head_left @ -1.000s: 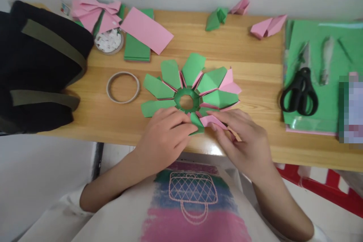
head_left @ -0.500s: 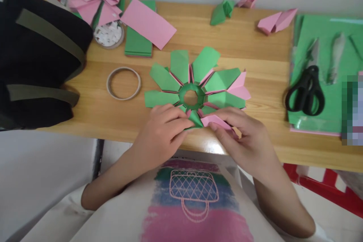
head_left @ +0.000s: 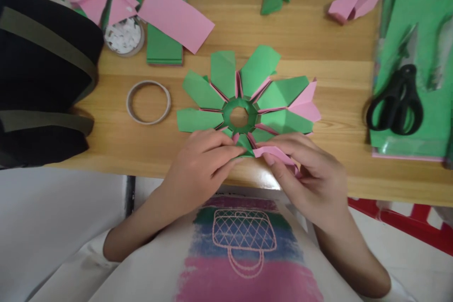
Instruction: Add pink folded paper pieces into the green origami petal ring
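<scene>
A green and pink folded-paper flower [head_left: 260, 63] lies on the table, its petals spread around an open ring. At its near edge my left hand [head_left: 203, 163] pinches a green petal [head_left: 244, 142], fingers closed on the paper. My right hand [head_left: 307, 174] grips a pink folded paper piece [head_left: 278, 153] between thumb and fingers. The pink piece's tip meets the green petal; whether it is tucked in cannot be made out. My fingers cover the flower's lower petals.
A tape roll [head_left: 148, 102] lies left of the flower. Behind are a pink sheet [head_left: 177, 16], a dish of white scraps [head_left: 123, 37] and folded pieces [head_left: 357, 2]. Black scissors [head_left: 396, 99] rest on green sheets [head_left: 424, 118] at right. A black bag [head_left: 46, 56] occupies the left.
The camera view has shifted slightly closer to the table. Both hands keep their hold on the paper, with barely any movement between them.
</scene>
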`<state>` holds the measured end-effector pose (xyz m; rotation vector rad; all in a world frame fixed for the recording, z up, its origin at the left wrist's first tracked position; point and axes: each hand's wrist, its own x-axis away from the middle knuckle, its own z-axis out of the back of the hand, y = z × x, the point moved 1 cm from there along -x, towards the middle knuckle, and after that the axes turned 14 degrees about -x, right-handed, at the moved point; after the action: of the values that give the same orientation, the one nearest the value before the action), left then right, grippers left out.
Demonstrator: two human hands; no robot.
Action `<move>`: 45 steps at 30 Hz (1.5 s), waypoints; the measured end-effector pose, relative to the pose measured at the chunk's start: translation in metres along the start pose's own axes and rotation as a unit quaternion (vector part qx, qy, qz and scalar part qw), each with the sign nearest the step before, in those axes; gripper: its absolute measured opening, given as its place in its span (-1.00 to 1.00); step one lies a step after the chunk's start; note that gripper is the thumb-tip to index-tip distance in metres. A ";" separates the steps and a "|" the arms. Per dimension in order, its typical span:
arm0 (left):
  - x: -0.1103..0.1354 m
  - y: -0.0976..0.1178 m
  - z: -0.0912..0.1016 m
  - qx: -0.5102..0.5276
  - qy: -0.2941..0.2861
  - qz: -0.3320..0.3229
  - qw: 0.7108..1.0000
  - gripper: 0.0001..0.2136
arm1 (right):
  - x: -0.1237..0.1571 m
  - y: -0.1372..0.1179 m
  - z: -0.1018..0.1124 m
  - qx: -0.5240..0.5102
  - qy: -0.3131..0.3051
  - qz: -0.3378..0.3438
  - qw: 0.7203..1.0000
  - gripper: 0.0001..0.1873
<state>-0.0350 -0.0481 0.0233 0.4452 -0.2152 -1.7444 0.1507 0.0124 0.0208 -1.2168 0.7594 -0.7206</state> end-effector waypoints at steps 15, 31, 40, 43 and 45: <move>0.000 0.000 0.000 -0.008 -0.006 0.021 1.000 -0.89 | 0.001 0.001 -0.003 0.014 0.006 -0.001 1.000 -0.73; -0.002 0.000 0.003 0.009 -0.028 0.036 0.999 -0.87 | 0.001 0.001 -0.005 0.023 0.015 0.010 1.000 -0.74; -0.002 0.001 0.005 0.009 -0.029 0.027 0.999 -0.88 | 0.000 0.001 -0.006 0.023 0.013 0.015 1.000 -0.74; -0.002 0.001 0.005 0.014 -0.027 0.027 0.999 -0.88 | 0.000 0.002 -0.006 0.024 0.014 0.013 1.000 -0.75; -0.002 0.001 0.004 0.016 -0.023 0.025 0.999 -0.88 | 0.000 0.003 -0.006 0.027 0.013 0.017 0.999 -0.75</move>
<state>-0.0357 -0.0464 0.0279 0.4199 -0.2864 -1.7062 0.1462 0.0100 0.0173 -1.1451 0.7753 -0.7269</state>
